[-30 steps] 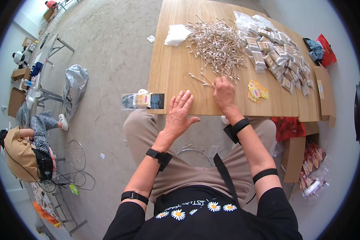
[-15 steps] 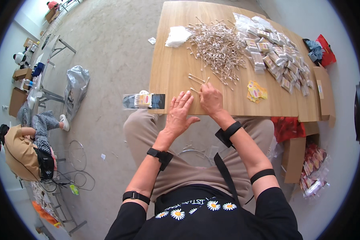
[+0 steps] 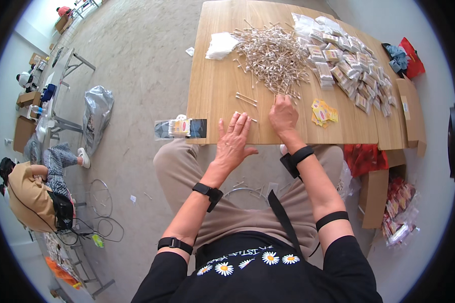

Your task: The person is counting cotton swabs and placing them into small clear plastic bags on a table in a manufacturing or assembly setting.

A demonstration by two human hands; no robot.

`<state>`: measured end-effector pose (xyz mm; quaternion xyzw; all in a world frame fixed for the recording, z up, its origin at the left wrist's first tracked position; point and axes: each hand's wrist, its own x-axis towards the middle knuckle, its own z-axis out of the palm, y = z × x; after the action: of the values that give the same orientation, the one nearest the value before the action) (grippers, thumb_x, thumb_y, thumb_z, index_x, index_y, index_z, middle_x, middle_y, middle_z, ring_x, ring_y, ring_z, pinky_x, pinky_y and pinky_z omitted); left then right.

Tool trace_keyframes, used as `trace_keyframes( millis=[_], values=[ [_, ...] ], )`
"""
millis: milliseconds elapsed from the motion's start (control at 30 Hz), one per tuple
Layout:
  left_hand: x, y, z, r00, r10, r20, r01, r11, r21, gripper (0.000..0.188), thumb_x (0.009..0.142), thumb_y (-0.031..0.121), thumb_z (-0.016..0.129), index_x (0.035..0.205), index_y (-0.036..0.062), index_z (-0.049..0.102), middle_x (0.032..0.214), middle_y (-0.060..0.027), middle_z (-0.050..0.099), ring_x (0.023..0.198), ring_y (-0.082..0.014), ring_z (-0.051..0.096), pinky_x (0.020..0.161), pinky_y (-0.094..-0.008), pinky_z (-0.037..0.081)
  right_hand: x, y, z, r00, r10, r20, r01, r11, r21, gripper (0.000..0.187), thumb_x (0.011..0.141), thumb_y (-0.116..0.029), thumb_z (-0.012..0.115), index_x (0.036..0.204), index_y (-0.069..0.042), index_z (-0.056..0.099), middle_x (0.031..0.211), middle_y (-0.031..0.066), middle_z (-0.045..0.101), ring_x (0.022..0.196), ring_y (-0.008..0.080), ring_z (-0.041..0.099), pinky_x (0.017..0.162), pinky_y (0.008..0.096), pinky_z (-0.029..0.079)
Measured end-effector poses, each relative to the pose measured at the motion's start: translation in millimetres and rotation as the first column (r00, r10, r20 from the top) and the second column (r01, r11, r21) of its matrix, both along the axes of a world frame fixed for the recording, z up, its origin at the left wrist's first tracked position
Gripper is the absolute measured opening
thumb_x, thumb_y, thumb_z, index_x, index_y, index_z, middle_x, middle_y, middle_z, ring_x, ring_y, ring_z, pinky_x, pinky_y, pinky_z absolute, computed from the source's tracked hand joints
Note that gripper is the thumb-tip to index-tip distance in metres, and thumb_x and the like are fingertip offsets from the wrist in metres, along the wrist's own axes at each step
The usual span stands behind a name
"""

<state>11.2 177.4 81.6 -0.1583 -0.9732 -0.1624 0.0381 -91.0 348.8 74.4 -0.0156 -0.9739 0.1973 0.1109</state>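
Note:
My left hand [image 3: 231, 140] lies flat at the near edge of the wooden table, fingers stretched out and slightly apart. Loose cotton swabs [image 3: 246, 101] rest just beyond it, and one more swab tip shows beside its fingertips. My right hand [image 3: 284, 116] is closed at the near side of a large heap of cotton swabs [image 3: 273, 55]. Its fingertips point into the lowest swabs of the heap; what they pinch, if anything, is hidden. To the left, a clear packet of cotton swabs [image 3: 180, 128] with a small label hangs partly over the table edge.
Yellow printed cards [image 3: 323, 113] lie right of my right hand. Many filled swab packets [image 3: 349, 65] are piled at the right, and white empty-looking bags [image 3: 221, 46] at the far left. Cardboard boxes [image 3: 373, 202] stand below the right side; a seated person [image 3: 33, 194] is at left.
My right hand has moved right and away to the heap, leaving swabs lying on the table. My left hand has slid slightly right, still flat.

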Motion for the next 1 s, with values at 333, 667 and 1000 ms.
trace_keyframes(
  millis=[333,667,1000],
  values=[
    [4.6,-15.7,-2.2,1.0,0.005,-0.006,-0.005,1.0,0.016,0.105,0.067,0.048,0.085,0.151,0.0064,0.037,0.156,-0.0098,0.036,0.149,-0.0289,0.027,0.118,-0.0609,0.019,2.6,-42.8,-0.5,0.94,0.315,-0.128,-0.323,0.945,-0.043,0.012,0.078,-0.003,0.064,0.091,-0.004,0.062,0.099,0.0166,0.061,0.082,0.0392,0.068,0.072,0.0481,0.056],
    [6.0,-21.2,-4.4,0.999,0.013,-0.031,-0.011,0.998,0.054,0.107,0.063,0.049,0.086,0.148,0.0021,0.041,0.155,-0.0135,0.036,0.149,-0.0286,0.027,0.117,-0.0609,0.019,32.9,-38.6,5.3,0.911,0.403,-0.088,-0.412,0.893,-0.179,0.005,0.085,-0.003,0.061,0.086,-0.006,0.065,0.093,0.0155,0.062,0.081,0.0393,0.065,0.071,0.0471,0.053],
    [-6.0,-15.2,4.1,0.996,-0.047,-0.071,0.05,0.998,0.042,0.12,0.059,0.053,0.087,0.151,-0.0027,0.034,0.16,-0.016,0.029,0.152,-0.0295,0.021,0.123,-0.054,0.012,5.5,-42.2,18.5,0.957,0.267,-0.113,-0.282,0.948,-0.149,0.011,0.081,-0.004,0.064,0.092,-0.004,0.064,0.093,0.0168,0.061,0.084,0.0389,0.066,0.073,0.0464,0.054]
  ],
)
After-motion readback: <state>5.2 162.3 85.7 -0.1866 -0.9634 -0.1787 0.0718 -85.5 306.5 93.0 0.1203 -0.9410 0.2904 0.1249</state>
